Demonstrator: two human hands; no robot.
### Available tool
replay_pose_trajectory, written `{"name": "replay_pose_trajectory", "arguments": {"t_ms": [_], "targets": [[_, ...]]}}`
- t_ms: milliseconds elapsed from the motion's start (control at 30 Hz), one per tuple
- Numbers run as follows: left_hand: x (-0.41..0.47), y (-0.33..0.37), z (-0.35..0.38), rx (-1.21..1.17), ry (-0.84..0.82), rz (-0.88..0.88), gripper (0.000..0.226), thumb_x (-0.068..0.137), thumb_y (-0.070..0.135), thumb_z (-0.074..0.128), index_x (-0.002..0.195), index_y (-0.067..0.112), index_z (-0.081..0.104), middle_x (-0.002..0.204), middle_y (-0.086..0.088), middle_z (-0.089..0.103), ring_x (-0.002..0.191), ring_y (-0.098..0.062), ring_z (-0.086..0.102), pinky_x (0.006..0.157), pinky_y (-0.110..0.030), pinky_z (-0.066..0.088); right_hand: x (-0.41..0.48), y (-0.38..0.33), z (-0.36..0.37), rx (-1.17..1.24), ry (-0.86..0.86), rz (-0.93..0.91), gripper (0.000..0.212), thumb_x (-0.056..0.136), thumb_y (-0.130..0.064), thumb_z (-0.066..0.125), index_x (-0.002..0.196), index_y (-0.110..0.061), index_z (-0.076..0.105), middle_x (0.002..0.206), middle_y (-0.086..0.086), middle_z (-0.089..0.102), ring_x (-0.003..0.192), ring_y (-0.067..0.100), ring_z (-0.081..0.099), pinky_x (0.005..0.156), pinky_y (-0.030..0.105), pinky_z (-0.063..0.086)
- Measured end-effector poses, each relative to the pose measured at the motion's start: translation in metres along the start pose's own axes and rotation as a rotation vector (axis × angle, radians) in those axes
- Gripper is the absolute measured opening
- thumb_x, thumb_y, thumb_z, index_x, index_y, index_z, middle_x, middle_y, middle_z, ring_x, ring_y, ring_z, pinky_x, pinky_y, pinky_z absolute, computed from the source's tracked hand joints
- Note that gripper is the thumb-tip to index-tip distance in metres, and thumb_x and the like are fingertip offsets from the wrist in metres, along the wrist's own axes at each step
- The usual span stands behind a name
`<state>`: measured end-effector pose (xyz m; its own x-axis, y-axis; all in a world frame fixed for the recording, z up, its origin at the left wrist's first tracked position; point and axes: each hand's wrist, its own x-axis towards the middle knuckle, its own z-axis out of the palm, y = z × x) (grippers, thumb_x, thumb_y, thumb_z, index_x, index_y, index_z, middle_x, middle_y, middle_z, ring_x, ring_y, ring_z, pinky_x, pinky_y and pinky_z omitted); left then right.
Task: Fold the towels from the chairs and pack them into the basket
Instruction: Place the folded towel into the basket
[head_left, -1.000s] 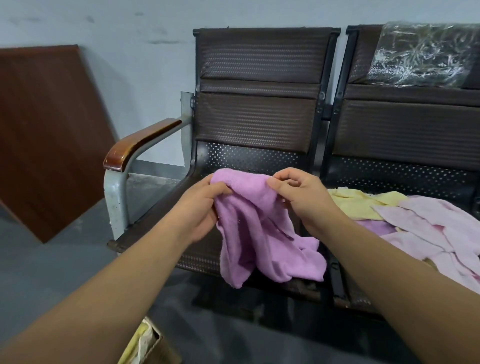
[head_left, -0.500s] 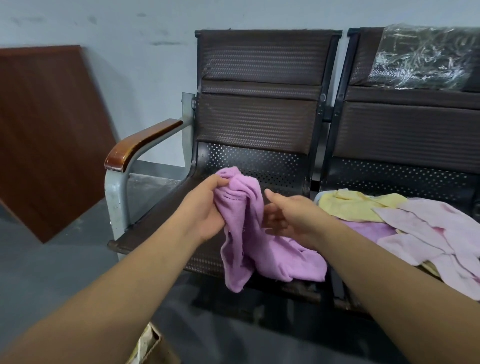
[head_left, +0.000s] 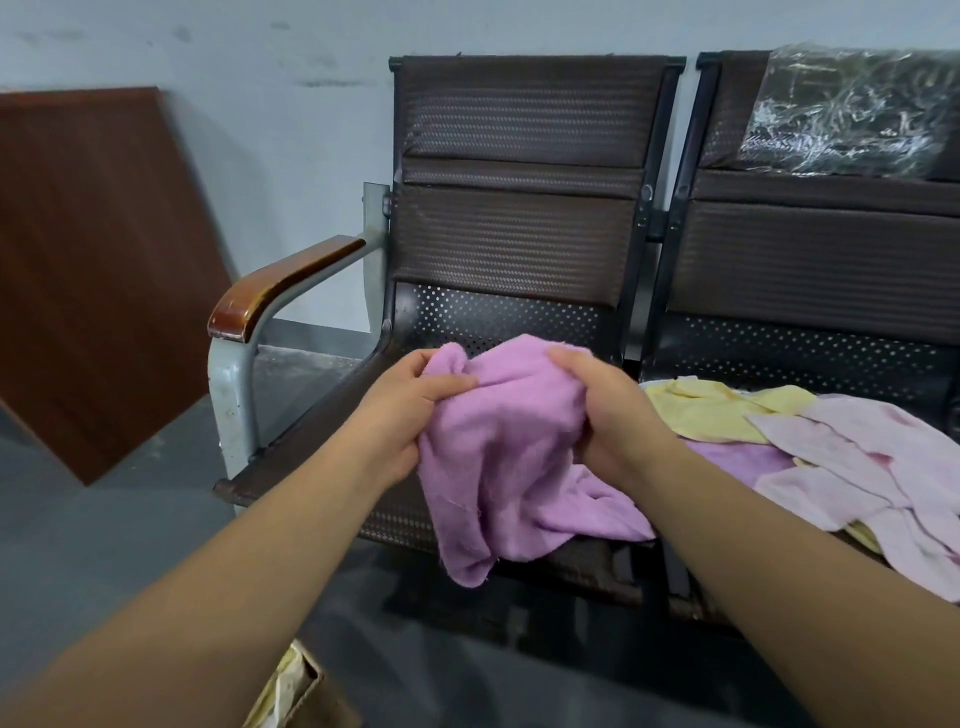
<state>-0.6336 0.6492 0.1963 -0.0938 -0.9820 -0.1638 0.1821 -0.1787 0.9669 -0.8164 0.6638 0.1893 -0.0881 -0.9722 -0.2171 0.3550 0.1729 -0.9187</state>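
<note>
A purple towel hangs bunched over the front of the left chair seat. My left hand grips its upper left edge, thumb on top. My right hand grips the upper right edge, fingers curled over the cloth. On the right chair seat lies a pile of loose towels: a yellow one, pale pink ones and another purple one underneath. A corner of the basket shows at the bottom edge, with pale yellow cloth in it.
Two dark brown perforated metal chairs are joined side by side against a grey wall. A wooden armrest stands at the left. Crumpled clear plastic covers the right chair's backrest. A brown board leans on the wall at left.
My right hand, which had let go and was held open half a second ago, has come back up and taken hold of the towel's top edge. The towel is spread wider between both hands.
</note>
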Motion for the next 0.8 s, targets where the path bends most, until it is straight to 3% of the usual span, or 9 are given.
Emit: {"name": "replay_pose_trajectory", "arguments": {"t_ms": [67, 200, 300, 367, 467, 567, 700, 733, 800], "targets": [[0.005, 0.003, -0.008, -0.010, 0.105, 0.008, 0.022, 0.086, -0.006, 0.065, 0.098, 0.012, 0.063, 0.096, -0.011, 0.068, 0.082, -0.020, 0.063, 0.072, -0.032, 0.054, 0.000, -0.007, -0.007, 0.176, -0.019, 0.053, 0.050, 0.077, -0.038, 0.071, 0.109, 0.000, 0.070, 0.113, 0.018, 0.071, 0.110, 0.033, 0.067, 0.105, 0.046, 0.048], [0.010, 0.008, -0.024, 0.109, 0.172, 0.068, 0.022, 0.090, 0.000, 0.064, 0.105, 0.016, 0.067, 0.113, -0.007, 0.064, 0.096, -0.019, 0.060, 0.080, -0.031, 0.051, -0.010, -0.017, -0.018, 0.304, -0.079, 0.141, 0.026, 0.089, -0.028, 0.064, 0.097, -0.004, 0.067, 0.094, 0.012, 0.070, 0.091, 0.028, 0.068, 0.095, 0.039, 0.052], [0.008, 0.009, -0.034, 0.885, 0.190, 0.351, 0.021, 0.096, 0.013, 0.060, 0.112, 0.023, 0.068, 0.108, 0.008, 0.065, 0.099, -0.013, 0.058, 0.087, -0.028, 0.044, -0.012, -0.019, -0.020, 0.324, -0.056, 0.138, 0.023, 0.087, -0.024, 0.064, 0.103, -0.006, 0.063, 0.097, 0.011, 0.066, 0.092, 0.027, 0.065, 0.094, 0.037, 0.051], [0.008, 0.011, -0.039, 1.118, 0.181, 0.415, 0.017, 0.100, 0.018, 0.054, 0.107, 0.025, 0.068, 0.098, 0.008, 0.065, 0.091, -0.012, 0.058, 0.081, -0.027, 0.042, -0.011, -0.021, -0.024, 0.379, -0.056, 0.122, 0.015, 0.090, -0.019, 0.060, 0.093, -0.005, 0.061, 0.086, 0.011, 0.063, 0.086, 0.027, 0.063, 0.087, 0.038, 0.052], [0.013, 0.012, -0.049, 0.997, 0.220, 0.335, 0.025, 0.104, 0.030, 0.047, 0.092, 0.016, 0.064, 0.085, 0.000, 0.066, 0.082, -0.016, 0.059, 0.068, -0.030, 0.041, -0.004, -0.023, -0.036, 0.416, -0.007, 0.124, 0.015, 0.091, -0.013, 0.060, 0.101, -0.003, 0.056, 0.089, 0.016, 0.060, 0.093, 0.031, 0.062, 0.090, 0.044, 0.054], [0.016, 0.016, -0.057, 0.596, 0.291, 0.135, 0.038, 0.101, 0.043, 0.051, 0.091, 0.010, 0.066, 0.086, -0.011, 0.070, 0.084, -0.027, 0.063, 0.080, -0.042, 0.051, -0.002, -0.023, -0.046, 0.115, -0.058, 0.334, 0.046, 0.080, -0.014, 0.070, 0.124, -0.006, 0.060, 0.101, 0.017, 0.064, 0.090, 0.028, 0.064, 0.091, 0.042, 0.054], [0.013, 0.024, -0.063, 0.198, -0.015, -0.114, 0.049, 0.081, 0.042, 0.078, 0.114, 0.008, 0.065, 0.103, -0.012, 0.072, 0.100, -0.028, 0.068, 0.088, -0.041, 0.055, -0.006, -0.023, -0.055, -0.135, -0.216, 0.414, 0.046, 0.081, 0.000, 0.064, 0.126, -0.007, 0.065, 0.115, 0.017, 0.067, 0.103, 0.028, 0.064, 0.095, 0.041, 0.053], [0.010, 0.027, -0.066, 0.294, -0.125, -0.096, 0.059, 0.076, 0.036, 0.084, 0.125, 0.013, 0.062, 0.117, -0.013, 0.068, 0.109, -0.028, 0.066, 0.096, -0.042, 0.053, -0.006, -0.024, -0.054, -0.102, -0.219, 0.374, 0.043, 0.082, 0.003, 0.062, 0.124, -0.006, 0.065, 0.113, 0.018, 0.067, 0.101, 0.027, 0.065, 0.093, 0.040, 0.054], [0.003, 0.033, -0.069, 0.847, -0.284, 0.054, 0.065, 0.076, 0.018, 0.084, 0.135, 0.026, 0.059, 0.132, -0.001, 0.059, 0.120, -0.019, 0.058, 0.106, -0.039, 0.046, -0.006, -0.027, -0.051, -0.058, -0.141, 0.267, 0.031, 0.088, 0.007, 0.059, 0.116, -0.002, 0.067, 0.106, 0.018, 0.068, 0.096, 0.026, 0.064, 0.090, 0.037, 0.054]]}}
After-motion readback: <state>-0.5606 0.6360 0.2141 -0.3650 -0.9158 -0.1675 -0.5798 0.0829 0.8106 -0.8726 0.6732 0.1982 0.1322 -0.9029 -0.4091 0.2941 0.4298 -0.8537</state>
